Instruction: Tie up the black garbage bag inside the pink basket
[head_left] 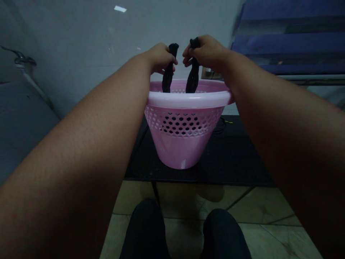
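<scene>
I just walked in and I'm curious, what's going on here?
A person holds a twisted black cloth in the left hand and another twisted black cloth in the right hand. Both hang down past the rim of a pink perforated plastic basket, which stands on a black tabletop.

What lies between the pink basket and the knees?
In the head view, the dark tabletop and then tiled floor lie between the basket and the knees.

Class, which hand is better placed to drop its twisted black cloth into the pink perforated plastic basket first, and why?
Right, probably: the right hand holds its twisted black cloth near the middle of the pink perforated plastic basket, while the left hand holds its cloth nearer the rim.
</scene>
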